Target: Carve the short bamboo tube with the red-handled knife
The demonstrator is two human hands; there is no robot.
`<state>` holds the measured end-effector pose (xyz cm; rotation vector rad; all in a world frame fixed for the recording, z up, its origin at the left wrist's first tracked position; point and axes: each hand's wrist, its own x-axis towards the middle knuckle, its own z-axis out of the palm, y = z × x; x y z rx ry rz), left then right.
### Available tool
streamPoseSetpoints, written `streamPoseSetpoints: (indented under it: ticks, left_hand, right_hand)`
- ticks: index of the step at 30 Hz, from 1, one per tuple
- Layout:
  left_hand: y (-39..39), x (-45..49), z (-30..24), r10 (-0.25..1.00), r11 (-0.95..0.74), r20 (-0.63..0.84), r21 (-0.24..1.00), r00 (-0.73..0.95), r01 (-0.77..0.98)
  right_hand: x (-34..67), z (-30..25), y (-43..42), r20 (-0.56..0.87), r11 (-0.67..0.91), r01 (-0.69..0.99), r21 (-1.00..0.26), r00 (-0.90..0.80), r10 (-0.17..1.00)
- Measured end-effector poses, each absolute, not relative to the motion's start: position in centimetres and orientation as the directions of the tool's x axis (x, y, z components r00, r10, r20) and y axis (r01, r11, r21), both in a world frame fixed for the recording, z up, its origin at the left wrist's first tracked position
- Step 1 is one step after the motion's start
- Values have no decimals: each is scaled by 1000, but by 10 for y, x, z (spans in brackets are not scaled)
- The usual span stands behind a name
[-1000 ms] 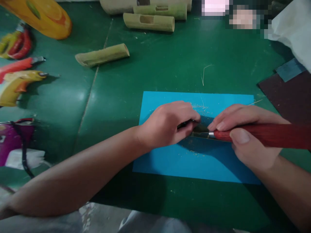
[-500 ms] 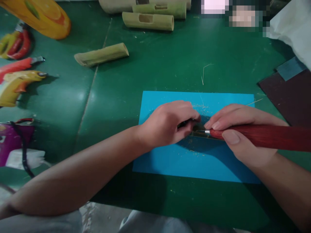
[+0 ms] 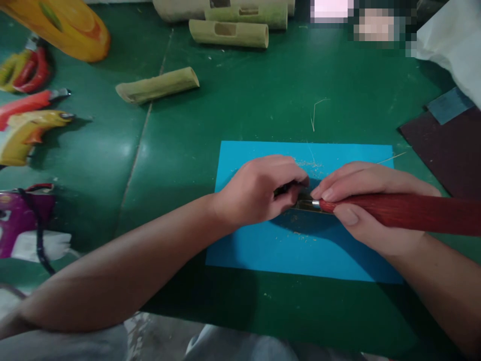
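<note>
My right hand [image 3: 376,200] is closed around the thick red wooden handle of a carving knife [image 3: 406,213], which has a silver ferrule. Its thin metal tip points left, against a piece of bamboo [image 3: 304,204] whose pale edge shows below the tip. My left hand [image 3: 265,188] curls its fingers over that bamboo piece and hides most of it. Both hands are over a blue sheet [image 3: 240,253], and fine shavings [image 3: 300,235] are scattered on it around the work.
A cut bamboo tube [image 3: 158,86] lies at the upper left, with several notched tubes [image 3: 244,34] behind. A yellow glue gun [image 3: 33,128], red-and-yellow pliers [image 3: 33,70] and an orange bottle [image 3: 75,30] stand left. Dark sheets [image 3: 443,145] lie right on the green table [image 3: 263,100].
My right hand and the carving knife have shifted slightly left, so the ferrule is closer to my left fingers. My left hand stays almost in place.
</note>
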<state>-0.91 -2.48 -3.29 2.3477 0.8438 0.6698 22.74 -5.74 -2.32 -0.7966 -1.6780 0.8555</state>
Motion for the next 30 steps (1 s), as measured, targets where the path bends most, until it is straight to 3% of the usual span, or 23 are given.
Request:
streamPoseSetpoints:
  ticks: [14,28,30]
  left_hand:
    - [-24,-9,-32,671,-679,304,618,676,396]
    - [-23,-8,-34,661,-688,333,625,672,368]
    - [-23,-7,-34,654,-695,340,623,676,359]
  right_hand:
    - [215,-24,-57,637,650,28,-759,-174,751]
    - [229,-30,-68,570,575,78,-815,-70,818]
    - [231,-32,-69,552,560,58,-826,-116,826]
